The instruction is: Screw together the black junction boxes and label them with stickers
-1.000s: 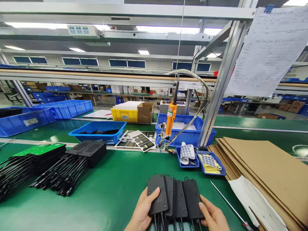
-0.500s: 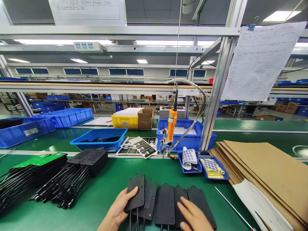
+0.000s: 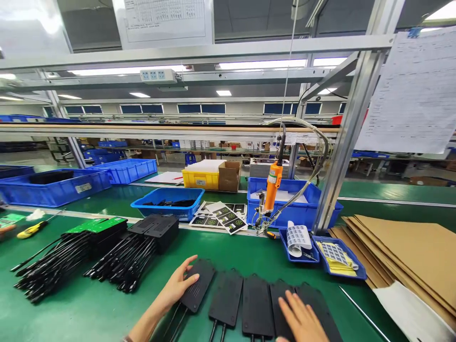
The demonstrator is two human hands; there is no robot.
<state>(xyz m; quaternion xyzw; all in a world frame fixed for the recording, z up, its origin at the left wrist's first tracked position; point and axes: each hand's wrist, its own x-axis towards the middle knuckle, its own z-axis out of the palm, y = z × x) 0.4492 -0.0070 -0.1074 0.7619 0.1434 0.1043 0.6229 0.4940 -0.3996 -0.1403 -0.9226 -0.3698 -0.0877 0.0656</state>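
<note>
Several flat black cases with cables lie in a row on the green table. My left hand (image 3: 181,284) grips the leftmost black case (image 3: 200,288), thumb on its face and fingers at its upper left edge. Beside it lies a second black case (image 3: 225,298), with two cables toward me, and then a third black case (image 3: 258,306). My right hand (image 3: 302,317) rests with spread fingers on the cases at the right end of the row, partly covering them.
Stacks of black cases (image 3: 161,232) with bundled cables stand left. Behind are a blue basket (image 3: 167,195), printed labels (image 3: 228,218) and a hanging orange screwdriver (image 3: 272,186). Small blue trays (image 3: 342,271), a metal rod (image 3: 363,313) and cardboard sheets (image 3: 409,242) lie right.
My left hand has moved its case left, off the neighbouring one, so the two now lie apart. My right hand stays over the right-hand cases. The view has turned left.
</note>
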